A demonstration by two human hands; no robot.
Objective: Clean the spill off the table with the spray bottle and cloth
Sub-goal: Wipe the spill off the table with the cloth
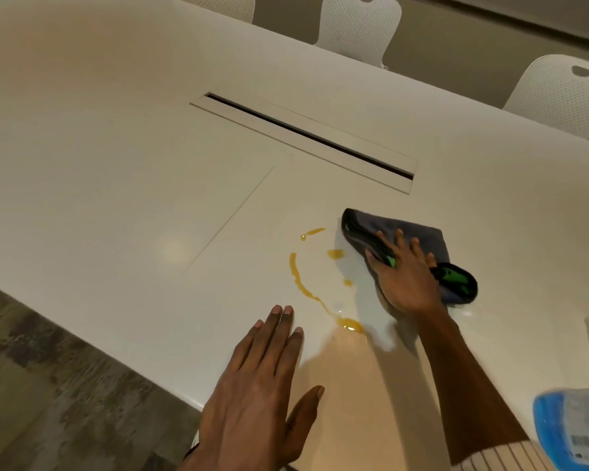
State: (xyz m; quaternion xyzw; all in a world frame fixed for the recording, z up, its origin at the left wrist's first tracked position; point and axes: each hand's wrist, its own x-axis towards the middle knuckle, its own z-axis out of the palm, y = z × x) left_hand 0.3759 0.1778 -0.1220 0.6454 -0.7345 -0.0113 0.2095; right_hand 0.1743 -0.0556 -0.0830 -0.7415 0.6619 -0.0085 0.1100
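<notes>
An orange-yellow spill (pixel 300 283) curves in a broken ring across the white table (pixel 116 158), with a wet sheen around it. My right hand (pixel 405 277) presses flat on a dark grey cloth (pixel 419 236) with green-and-black trim, just right of the spill. My left hand (pixel 262 385) rests flat near the table's front edge, fingers apart, holding nothing, just left of the spill's lower end. A blue-and-clear object with a label, blurred, at the bottom right corner may be the spray bottle (pixel 575 433).
A long cable slot (pixel 306 136) with a raised flap runs across the table behind the spill. White perforated chairs (pixel 558 93) stand along the far side. The table's front edge falls to patterned carpet (pixel 48 385) at the left.
</notes>
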